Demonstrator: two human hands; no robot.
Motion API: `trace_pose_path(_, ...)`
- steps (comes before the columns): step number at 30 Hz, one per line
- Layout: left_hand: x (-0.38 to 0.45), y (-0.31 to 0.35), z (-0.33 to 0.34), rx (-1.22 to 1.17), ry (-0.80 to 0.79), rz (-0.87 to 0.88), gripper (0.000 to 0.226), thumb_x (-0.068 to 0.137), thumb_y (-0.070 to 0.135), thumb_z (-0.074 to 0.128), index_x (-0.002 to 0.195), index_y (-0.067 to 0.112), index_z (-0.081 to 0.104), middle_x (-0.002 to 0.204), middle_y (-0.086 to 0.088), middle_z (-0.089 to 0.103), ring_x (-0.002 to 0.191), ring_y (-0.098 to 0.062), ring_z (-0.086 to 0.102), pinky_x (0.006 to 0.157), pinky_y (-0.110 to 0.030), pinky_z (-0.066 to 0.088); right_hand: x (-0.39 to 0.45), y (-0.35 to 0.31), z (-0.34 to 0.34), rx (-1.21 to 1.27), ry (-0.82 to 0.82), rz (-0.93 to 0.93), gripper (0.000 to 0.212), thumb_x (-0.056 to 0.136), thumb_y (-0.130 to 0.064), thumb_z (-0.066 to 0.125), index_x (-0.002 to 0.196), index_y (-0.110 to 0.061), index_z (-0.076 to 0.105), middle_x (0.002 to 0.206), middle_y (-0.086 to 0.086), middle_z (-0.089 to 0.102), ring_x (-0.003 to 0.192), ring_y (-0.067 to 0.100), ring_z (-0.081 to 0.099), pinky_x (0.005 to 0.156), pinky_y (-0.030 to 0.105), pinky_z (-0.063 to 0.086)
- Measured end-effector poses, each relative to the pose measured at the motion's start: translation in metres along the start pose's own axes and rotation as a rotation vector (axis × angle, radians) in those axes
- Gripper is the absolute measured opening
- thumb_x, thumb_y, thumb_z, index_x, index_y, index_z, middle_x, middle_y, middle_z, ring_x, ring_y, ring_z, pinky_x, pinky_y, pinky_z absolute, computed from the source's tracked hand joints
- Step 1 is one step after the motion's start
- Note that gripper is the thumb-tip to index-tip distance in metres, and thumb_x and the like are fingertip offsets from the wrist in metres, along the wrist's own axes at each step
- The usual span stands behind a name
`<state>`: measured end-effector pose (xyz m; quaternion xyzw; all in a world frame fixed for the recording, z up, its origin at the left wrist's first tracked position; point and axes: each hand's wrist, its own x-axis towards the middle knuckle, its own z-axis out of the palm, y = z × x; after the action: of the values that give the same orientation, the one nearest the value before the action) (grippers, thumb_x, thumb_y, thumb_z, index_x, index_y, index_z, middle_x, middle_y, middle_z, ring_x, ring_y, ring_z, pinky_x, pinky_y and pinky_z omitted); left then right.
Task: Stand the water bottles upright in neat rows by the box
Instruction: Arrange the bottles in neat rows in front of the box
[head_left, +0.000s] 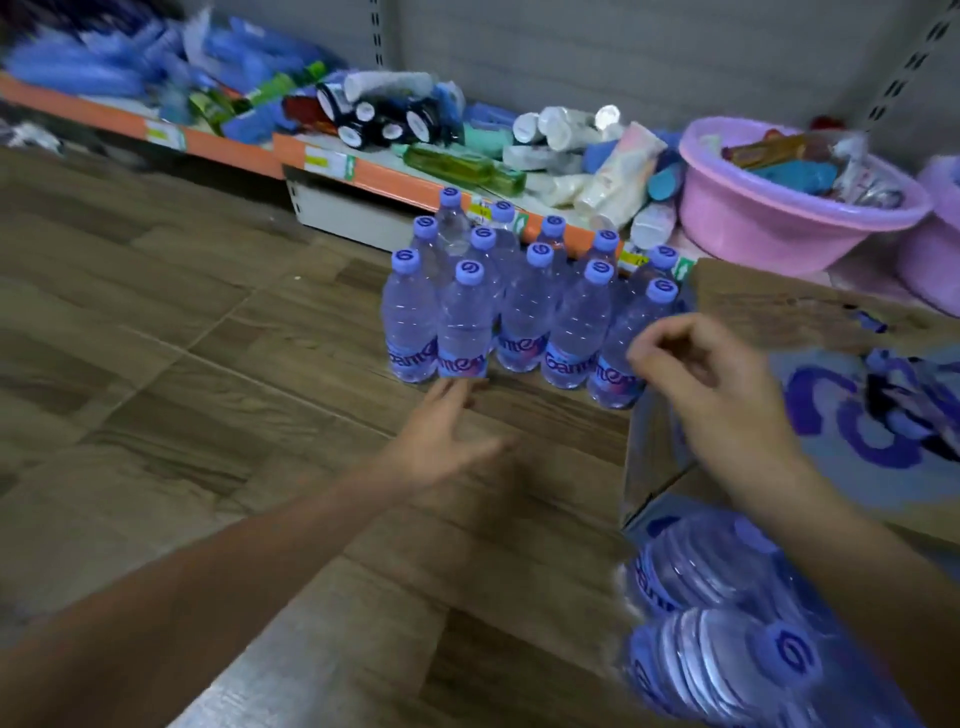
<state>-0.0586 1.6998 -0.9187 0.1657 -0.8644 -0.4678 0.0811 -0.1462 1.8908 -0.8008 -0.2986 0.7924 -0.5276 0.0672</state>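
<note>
Water bottles (519, 306) upright in rows on the wood-look floor (208, 364), just left of the cardboard box (810, 317).

Left hand (447, 431) low before the front row, fingers straight and released, grasping nothing. Right hand (696, 374) raised by the rightmost bottle and the box edge, fingers loosely curled, seemingly grasping nothing, though blur obscures the fingertips. More bottles (717, 623) lying sideways at lower right. Behind, a cluttered shelf (332, 161) and pink basin (779, 218).

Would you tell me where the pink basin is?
The pink basin sits on the low shelf at upper right, behind the cardboard box.
</note>
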Motion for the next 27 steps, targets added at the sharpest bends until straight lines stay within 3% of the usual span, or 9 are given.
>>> trace_pose_path(3,0.039,-0.03,-0.05,-0.173,0.223,-0.124,0.074,0.06,0.039,0.079,0.123,0.014,0.048,0.128,-0.011,0.049,0.108,-0.019,0.057,0.096,-0.035,0.047,0.053,0.022,0.067,-0.011,-0.135,0.149,0.008,0.082,-0.018,0.066,0.084,-0.019,0.059,0.077,-0.006,0.057,0.068,0.007,0.052,0.064,0.01,0.041)
trace_pose_path(6,0.07,-0.058,-0.088,-0.194,0.346,-0.193,0.088,0.058,0.039,0.078,0.132,0.009,0.04,0.135,-0.012,0.043,0.117,-0.026,0.052,0.1,-0.041,0.045,0.093,0.042,0.113,-0.074,-0.098,0.247,0.019,0.082,-0.021,0.068,0.096,-0.013,0.058,0.074,-0.007,0.054,0.074,0.012,0.054,0.061,0.007,0.039)
trace_pose_path(9,0.106,-0.066,-0.111,-0.161,0.342,-0.174,0.096,0.053,0.04,0.08,0.134,0.01,0.037,0.137,-0.012,0.044,0.123,-0.024,0.049,0.104,-0.043,0.042,0.123,0.051,0.142,-0.158,-0.111,0.3,0.053,0.08,-0.031,0.07,0.125,-0.012,0.049,0.116,0.003,0.059,0.113,0.02,0.054,0.091,0.025,0.042)
trace_pose_path(12,0.126,-0.064,-0.105,-0.145,0.179,-0.08,0.093,0.043,0.046,0.071,0.125,0.01,0.043,0.13,-0.008,0.052,0.119,-0.021,0.053,0.1,-0.04,0.046,0.141,0.057,0.164,-0.097,-0.21,0.326,0.078,0.079,-0.035,0.071,0.142,-0.017,0.029,0.144,0.0,0.04,0.132,0.017,0.04,0.097,0.022,0.035)
trace_pose_path(14,0.131,-0.07,-0.094,-0.154,0.151,-0.07,0.093,0.047,0.046,0.073,0.126,0.011,0.038,0.125,-0.001,0.052,0.115,-0.014,0.05,0.093,-0.025,0.047,0.145,0.068,0.174,-0.109,-0.185,0.328,0.08,0.075,-0.036,0.074,0.137,-0.017,0.027,0.134,0.0,0.043,0.127,0.018,0.043,0.095,0.022,0.037)
trace_pose_path(17,0.14,-0.084,-0.088,-0.088,0.21,-0.035,0.073,0.069,0.03,0.076,0.127,0.013,0.036,0.108,0.007,0.053,0.097,-0.008,0.052,0.064,0.001,0.039,0.147,0.082,0.182,-0.199,-0.129,0.31,0.069,0.072,-0.039,0.077,0.112,-0.017,0.025,0.113,-0.002,0.041,0.106,0.015,0.047,0.083,0.024,0.036)
trace_pose_path(21,0.146,-0.086,-0.092,-0.001,0.204,0.028,0.07,0.073,0.028,0.074,0.13,0.016,0.036,0.106,0.004,0.058,0.096,-0.011,0.055,0.069,-0.013,0.042,0.154,0.086,0.182,-0.216,-0.132,0.289,0.07,0.071,-0.038,0.077,0.119,-0.019,0.029,0.114,-0.005,0.047,0.107,0.016,0.05,0.085,0.024,0.039)
trace_pose_path(23,0.141,-0.086,-0.091,-0.023,0.228,0.036,0.069,0.072,0.028,0.073,0.129,0.018,0.036,0.106,0.007,0.058,0.095,-0.008,0.056,0.068,-0.008,0.042,0.151,0.084,0.182,-0.196,-0.118,0.289,0.075,0.07,-0.037,0.077,0.128,-0.021,0.032,0.116,-0.006,0.052,0.107,0.014,0.051,0.086,0.022,0.04)
trace_pose_path(27,0.133,-0.086,-0.092,-0.043,0.225,0.061,0.065,0.071,0.029,0.072,0.125,0.019,0.037,0.112,0.009,0.061,0.1,-0.006,0.059,0.082,-0.018,0.048,0.132,0.081,0.179,-0.17,-0.101,0.252,0.069,0.071,-0.032,0.077,0.125,-0.02,0.037,0.111,-0.008,0.055,0.104,0.013,0.055,0.08,0.017,0.038)
